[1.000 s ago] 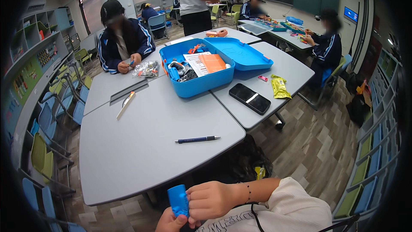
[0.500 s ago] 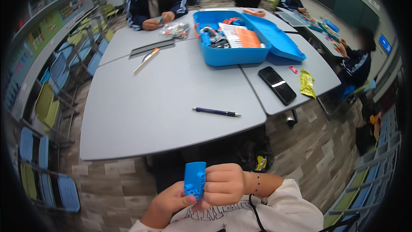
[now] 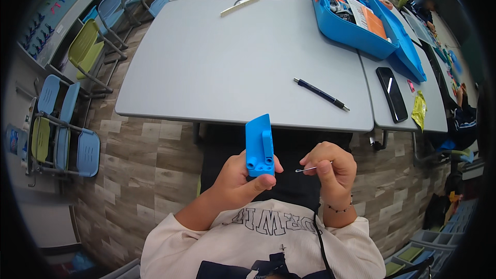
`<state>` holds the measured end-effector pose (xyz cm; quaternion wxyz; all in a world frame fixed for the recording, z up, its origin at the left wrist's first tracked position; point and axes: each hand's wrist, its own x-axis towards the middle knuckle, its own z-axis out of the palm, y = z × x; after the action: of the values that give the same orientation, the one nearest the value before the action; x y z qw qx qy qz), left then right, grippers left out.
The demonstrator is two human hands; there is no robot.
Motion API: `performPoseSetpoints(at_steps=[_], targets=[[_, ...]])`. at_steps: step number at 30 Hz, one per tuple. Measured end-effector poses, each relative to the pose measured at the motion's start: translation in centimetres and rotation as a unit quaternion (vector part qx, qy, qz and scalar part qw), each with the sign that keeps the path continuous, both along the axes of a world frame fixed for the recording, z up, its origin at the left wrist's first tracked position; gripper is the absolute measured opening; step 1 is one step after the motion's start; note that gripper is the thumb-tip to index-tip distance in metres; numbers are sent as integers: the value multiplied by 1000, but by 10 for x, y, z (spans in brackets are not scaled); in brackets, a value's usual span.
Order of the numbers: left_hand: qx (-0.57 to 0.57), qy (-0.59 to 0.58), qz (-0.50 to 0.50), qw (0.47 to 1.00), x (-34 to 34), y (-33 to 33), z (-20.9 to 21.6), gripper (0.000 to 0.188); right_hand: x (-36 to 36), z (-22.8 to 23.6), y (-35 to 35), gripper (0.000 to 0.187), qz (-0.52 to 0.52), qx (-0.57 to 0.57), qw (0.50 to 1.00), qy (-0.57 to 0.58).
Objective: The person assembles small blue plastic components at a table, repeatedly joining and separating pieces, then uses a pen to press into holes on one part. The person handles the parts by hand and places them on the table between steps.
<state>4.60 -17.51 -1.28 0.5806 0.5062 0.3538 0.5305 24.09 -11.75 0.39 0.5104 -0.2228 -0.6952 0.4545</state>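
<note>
My left hand [image 3: 238,180] is closed around the lower end of a blue plastic building piece [image 3: 256,142]. The piece stands upright in front of my lap, with a tall panel, a raised rib and small round holes along its bottom. To its right, my right hand [image 3: 335,169] pinches a thin metal wire [image 3: 305,169] between thumb and fingers. A narrow loop shows at the wire's free end, pointing at the blue piece and apart from it. The wire's other end is mostly hidden by my fingers.
The grey table [image 3: 222,72] lies ahead, with a dark pen [image 3: 321,94] near its front edge. Farther off are a white ruler-like strip [image 3: 240,5], a blue bin [image 3: 356,39] of parts, a phone [image 3: 391,94] and a yellow wrapper [image 3: 419,110]. Chairs [image 3: 88,46] stand left.
My hands have moved apart; the right has drawn away from the blue piece, and the wire now shows. The blue piece is raised and turned. My view has tilted down and shifted left.
</note>
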Motion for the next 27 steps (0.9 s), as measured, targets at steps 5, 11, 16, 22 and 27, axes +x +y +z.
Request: performPoseSetpoints(at_steps=[5, 11, 16, 22, 27], targets=[[10, 64, 16, 998, 2, -5, 3, 45, -8, -4, -4, 17, -9, -5, 1000, -20], [66, 159, 39, 984, -2, -4, 6, 38, -11, -7, -3, 15, -7, -52, 999, 9], [56, 154, 36, 986, -2, -4, 4, 37, -16, -11, -6, 13, 31, -168, 982, 77], [-7, 87, 59, 994, 5, -7, -3, 35, -18, -16, -6, 10, 46, -181, 977, 99], [20, 129, 46, 990, 0, -6, -11, 73, -17, -16, -7, 10, 39, -183, 979, 84]])
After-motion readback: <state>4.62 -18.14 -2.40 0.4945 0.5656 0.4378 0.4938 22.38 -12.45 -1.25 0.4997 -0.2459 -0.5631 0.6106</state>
